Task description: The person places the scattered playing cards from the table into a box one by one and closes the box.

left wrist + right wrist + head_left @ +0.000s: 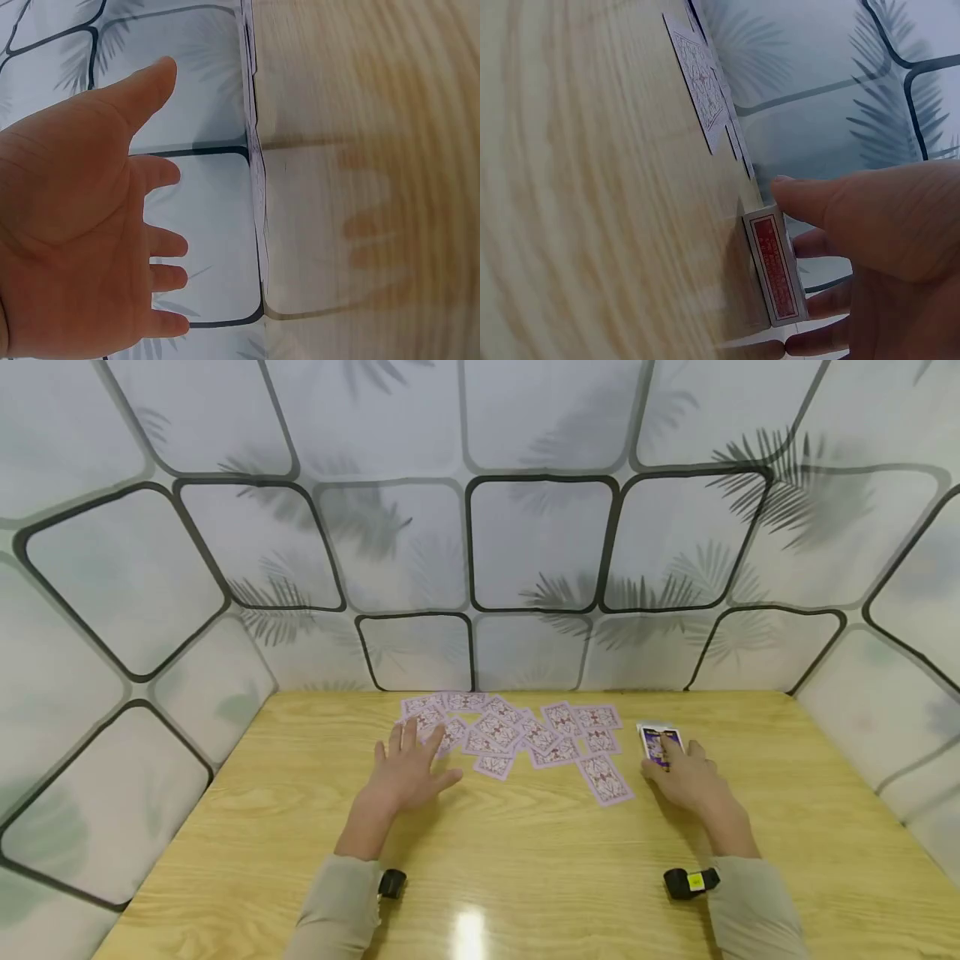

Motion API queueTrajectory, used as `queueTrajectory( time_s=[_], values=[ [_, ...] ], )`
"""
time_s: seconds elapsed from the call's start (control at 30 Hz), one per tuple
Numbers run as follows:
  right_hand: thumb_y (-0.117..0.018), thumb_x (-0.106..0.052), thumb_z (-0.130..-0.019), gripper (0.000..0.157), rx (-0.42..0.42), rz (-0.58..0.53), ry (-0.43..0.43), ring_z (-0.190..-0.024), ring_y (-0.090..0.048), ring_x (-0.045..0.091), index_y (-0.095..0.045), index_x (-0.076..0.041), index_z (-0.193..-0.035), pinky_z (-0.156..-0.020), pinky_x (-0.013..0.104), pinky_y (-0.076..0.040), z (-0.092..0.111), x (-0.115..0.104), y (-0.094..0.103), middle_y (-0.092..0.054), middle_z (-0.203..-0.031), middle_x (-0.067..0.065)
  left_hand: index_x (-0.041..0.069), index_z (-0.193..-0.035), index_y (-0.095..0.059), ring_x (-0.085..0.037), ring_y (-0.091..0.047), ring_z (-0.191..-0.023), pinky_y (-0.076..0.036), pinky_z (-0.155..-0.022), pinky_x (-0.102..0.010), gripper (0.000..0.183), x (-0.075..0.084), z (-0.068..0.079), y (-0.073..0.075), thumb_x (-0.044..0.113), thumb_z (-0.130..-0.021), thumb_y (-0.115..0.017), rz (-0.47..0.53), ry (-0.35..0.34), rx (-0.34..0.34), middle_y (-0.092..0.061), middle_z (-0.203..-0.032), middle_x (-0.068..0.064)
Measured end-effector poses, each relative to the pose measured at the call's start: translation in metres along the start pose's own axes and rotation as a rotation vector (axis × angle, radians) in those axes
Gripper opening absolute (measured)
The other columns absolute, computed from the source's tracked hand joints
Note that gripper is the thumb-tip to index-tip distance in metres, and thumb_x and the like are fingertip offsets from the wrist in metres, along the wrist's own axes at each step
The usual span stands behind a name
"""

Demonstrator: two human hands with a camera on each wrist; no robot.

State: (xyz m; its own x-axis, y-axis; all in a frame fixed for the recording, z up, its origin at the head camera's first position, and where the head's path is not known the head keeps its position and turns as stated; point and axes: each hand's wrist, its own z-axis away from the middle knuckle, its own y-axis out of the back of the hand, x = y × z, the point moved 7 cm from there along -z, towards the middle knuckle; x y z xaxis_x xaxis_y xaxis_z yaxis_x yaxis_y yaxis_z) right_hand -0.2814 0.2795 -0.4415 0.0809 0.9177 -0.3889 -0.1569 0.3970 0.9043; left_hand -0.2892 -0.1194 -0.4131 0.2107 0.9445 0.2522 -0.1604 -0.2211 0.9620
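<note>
Several playing cards [495, 731] lie spread and overlapping on the table, their patterned pink-and-white backs up. My left hand [408, 768] reaches over the left end of the spread with fingers apart. In the left wrist view, that hand [82, 225] has its palm bare and the thumb stretched out, holding nothing. On the right, a card box [660, 745] with a purple face lies flat. My right hand [690, 781] is over it, fingers extended across and beside it. The right wrist view shows the box's red-and-white side [775, 266] beside the thumb [806, 199].
The light wooden table [525, 868] runs back to a patterned fabric wall [540, 543], with more fabric rising on both sides. One card [604, 779] sticks out toward the front of the spread. Each wrist wears a black strap device [692, 882].
</note>
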Motion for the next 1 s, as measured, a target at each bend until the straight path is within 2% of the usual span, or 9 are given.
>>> queueTrajectory(
  time_s=[0.13, 0.23, 0.33, 0.43, 0.7, 1.0],
  values=[
    [-0.047, -0.043, -0.101, 0.077, 0.001, 0.021, -0.002, -0.109, -0.044, 0.064, -0.020, 0.007, -0.153, -0.084, 0.070, -0.043, 0.001, 0.003, 0.003, -0.029, -0.133, 0.050, 0.018, -0.160, -0.020, -0.050, -0.003, -0.148, -0.008, -0.113, -0.071, 0.081, -0.002, -0.002, -0.002, 0.058, -0.097, -0.051, 0.016, 0.012, -0.017, -0.004, -0.161, -0.030],
    [-0.049, -0.035, -0.097, 0.074, 0.010, 0.020, 0.009, -0.094, -0.053, 0.052, -0.024, 0.009, -0.151, -0.074, 0.061, -0.048, 0.003, 0.001, 0.006, -0.039, -0.121, 0.048, 0.017, -0.160, -0.020, -0.050, -0.003, -0.148, -0.008, -0.113, -0.071, 0.080, -0.003, -0.003, -0.002, 0.056, -0.097, -0.051, 0.019, 0.020, -0.029, -0.004, -0.161, -0.030],
    [-0.050, -0.027, -0.092, 0.071, 0.013, 0.000, 0.011, -0.084, -0.052, 0.041, -0.026, 0.009, -0.149, -0.067, 0.051, -0.048, 0.006, -0.001, 0.009, -0.043, -0.114, 0.042, 0.016, -0.159, -0.021, -0.050, -0.002, -0.148, -0.008, -0.113, -0.071, 0.078, -0.004, -0.005, -0.001, 0.055, -0.098, -0.051, 0.016, 0.022, -0.038, -0.004, -0.161, -0.031],
    [-0.051, -0.022, -0.089, 0.072, 0.012, -0.023, 0.001, -0.081, -0.050, 0.036, -0.026, 0.010, -0.148, -0.065, 0.046, -0.046, 0.008, -0.002, 0.011, -0.043, -0.111, 0.038, 0.015, -0.159, -0.024, -0.051, -0.003, -0.147, -0.009, -0.113, -0.070, 0.077, -0.004, -0.007, 0.001, 0.054, -0.098, -0.051, 0.010, 0.017, -0.041, -0.005, -0.160, -0.032],
    [-0.063, -0.029, -0.092, 0.069, 0.042, -0.008, 0.018, -0.083, -0.052, 0.038, -0.034, 0.013, -0.139, -0.068, 0.050, -0.048, 0.008, -0.005, 0.016, -0.045, -0.109, 0.038, 0.009, -0.153, -0.037, -0.052, -0.007, -0.146, -0.012, -0.112, -0.072, 0.068, -0.006, -0.005, -0.001, 0.050, -0.100, -0.049, 0.000, 0.028, -0.079, -0.011, -0.159, -0.033],
    [-0.064, -0.021, -0.088, 0.063, 0.019, -0.004, 0.027, -0.082, -0.052, 0.036, -0.036, 0.012, -0.135, -0.067, 0.047, -0.047, 0.008, -0.003, 0.014, -0.046, -0.107, 0.035, 0.007, -0.140, -0.055, -0.053, -0.020, -0.143, -0.015, -0.113, -0.069, 0.059, -0.009, -0.004, -0.003, 0.050, -0.102, -0.046, -0.032, 0.028, -0.116, -0.029, -0.156, -0.028]
  ],
)
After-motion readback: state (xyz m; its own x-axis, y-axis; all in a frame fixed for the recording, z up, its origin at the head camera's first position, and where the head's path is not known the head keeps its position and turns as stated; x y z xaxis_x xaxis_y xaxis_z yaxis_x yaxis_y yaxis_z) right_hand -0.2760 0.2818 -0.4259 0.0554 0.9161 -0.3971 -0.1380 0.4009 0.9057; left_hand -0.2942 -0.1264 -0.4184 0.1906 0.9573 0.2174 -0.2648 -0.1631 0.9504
